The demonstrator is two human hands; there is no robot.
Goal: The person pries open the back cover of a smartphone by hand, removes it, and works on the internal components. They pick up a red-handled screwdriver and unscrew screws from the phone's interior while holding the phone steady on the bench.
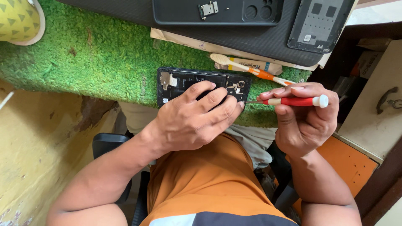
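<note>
An opened black phone with its back removed lies on the green turf mat, its inner parts showing. My left hand rests on the phone's near right part, fingers pressing it down. My right hand holds a small red-handled screwdriver with a white cap. The screwdriver lies level, its thin tip pointing left at the phone's right edge beside my left fingertips.
Behind the phone lie an orange-and-cream toothbrush and a small tube. Farther back rest a black phone case with a small metal part on it, and a phone back cover. A drawer with a handle is at right.
</note>
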